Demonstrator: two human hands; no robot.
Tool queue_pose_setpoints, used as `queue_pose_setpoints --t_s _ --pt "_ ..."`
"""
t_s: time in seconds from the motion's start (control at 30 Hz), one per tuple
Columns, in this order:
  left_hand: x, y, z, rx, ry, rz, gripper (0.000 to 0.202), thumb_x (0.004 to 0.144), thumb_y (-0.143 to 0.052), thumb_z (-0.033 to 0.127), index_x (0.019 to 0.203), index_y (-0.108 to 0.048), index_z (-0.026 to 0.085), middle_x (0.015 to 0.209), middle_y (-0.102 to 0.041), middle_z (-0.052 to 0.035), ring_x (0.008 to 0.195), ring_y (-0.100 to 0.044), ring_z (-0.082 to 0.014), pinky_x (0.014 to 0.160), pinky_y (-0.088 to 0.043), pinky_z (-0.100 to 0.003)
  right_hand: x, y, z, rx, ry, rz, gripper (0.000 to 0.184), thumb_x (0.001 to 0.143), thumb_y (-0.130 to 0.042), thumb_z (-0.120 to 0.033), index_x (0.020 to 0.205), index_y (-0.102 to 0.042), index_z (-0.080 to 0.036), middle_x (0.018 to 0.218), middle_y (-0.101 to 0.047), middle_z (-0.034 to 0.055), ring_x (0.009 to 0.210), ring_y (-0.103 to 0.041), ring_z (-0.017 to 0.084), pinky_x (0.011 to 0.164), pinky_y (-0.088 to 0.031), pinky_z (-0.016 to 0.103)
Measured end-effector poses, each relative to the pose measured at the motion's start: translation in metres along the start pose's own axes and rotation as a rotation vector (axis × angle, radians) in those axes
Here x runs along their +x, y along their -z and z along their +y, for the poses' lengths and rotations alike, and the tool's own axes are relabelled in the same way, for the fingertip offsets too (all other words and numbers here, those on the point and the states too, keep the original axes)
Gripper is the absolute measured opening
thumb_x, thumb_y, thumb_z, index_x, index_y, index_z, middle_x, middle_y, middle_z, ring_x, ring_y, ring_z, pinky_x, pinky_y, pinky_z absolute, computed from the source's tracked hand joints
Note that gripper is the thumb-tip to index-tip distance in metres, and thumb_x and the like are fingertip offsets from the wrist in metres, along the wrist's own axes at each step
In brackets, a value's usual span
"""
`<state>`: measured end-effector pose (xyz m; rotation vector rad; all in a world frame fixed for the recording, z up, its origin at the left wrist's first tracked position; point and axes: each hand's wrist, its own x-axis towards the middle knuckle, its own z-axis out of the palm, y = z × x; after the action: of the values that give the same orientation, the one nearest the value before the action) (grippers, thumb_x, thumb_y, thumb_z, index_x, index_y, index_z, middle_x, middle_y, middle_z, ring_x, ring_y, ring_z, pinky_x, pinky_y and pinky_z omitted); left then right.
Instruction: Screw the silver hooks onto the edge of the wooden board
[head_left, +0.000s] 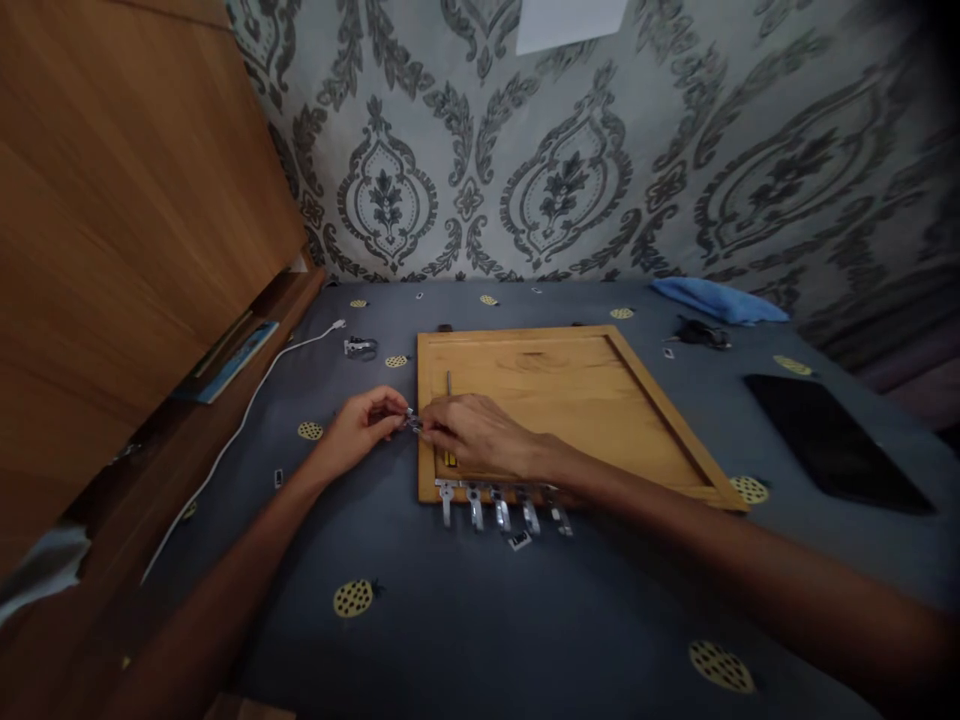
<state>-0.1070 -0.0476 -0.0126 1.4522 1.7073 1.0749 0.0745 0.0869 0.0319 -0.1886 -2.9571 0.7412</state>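
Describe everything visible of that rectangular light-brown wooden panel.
The light-brown rectangular wooden panel lies flat on the blue-grey pineapple-print surface, its grained middle recessed inside a raised rim. Five shiny metal-looking hooks overhang its near edge. A thin-shafted tool, showing yellow, rests on its left side, partly hidden by the right hand; whether that hand touches the wood is unclear.

Your bare left forearm is slanting up from the lower left, and your left hand is curling its fingers toward the thumb in a pinch. Your bare right forearm is stretching in from the lower right; your right hand is facing back-upward, bending its fingers, the two hands' fingertips nearly meeting.
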Motion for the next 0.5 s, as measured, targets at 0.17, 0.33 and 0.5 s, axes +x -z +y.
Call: queue_pose_setpoints --t_s 0.17,0.33,0.5 --pt "-0.004 -0.012 0.019 0.131 -0.053 0.034 0.032 0.096 -0.061 0.039 0.117 -0.062 0.015 0.115 -0.066 -0.0086 0.1 -0.066 -0.0205 0.087 -0.058 -0.042 -0.007 0.006 0.004 0.092 -0.092 0.0 0.015 0.087 -0.06 -0.015 0.073 -0.061 -0.02 0.067 -0.059 0.0012 0.063 -0.049 0.016 0.06 -0.027 0.031" --pt "-0.01 -0.015 0.04 0.261 -0.106 0.09 0.031 0.097 -0.06 0.039 0.116 -0.063 0.015 0.113 -0.066 -0.0083 0.098 -0.066 -0.0199 0.087 -0.058 -0.041 -0.017 0.009 0.011 0.299 -0.151 0.046 0.018 0.089 -0.057 -0.02 0.071 -0.057 -0.02 0.061 -0.051 -0.003 0.059 -0.044 0.013 0.059 -0.028 0.029" --pt "-0.009 -0.021 0.054 0.365 -0.179 0.092 0.031 0.096 -0.061 0.038 0.118 -0.062 0.016 0.116 -0.065 -0.0086 0.102 -0.065 -0.021 0.089 -0.057 -0.043 -0.034 0.003 0.019 0.528 -0.187 0.119 0.02 0.091 -0.055 -0.026 0.072 -0.056 -0.019 0.066 -0.05 -0.0025 0.063 -0.044 0.012 0.06 -0.034 0.027"
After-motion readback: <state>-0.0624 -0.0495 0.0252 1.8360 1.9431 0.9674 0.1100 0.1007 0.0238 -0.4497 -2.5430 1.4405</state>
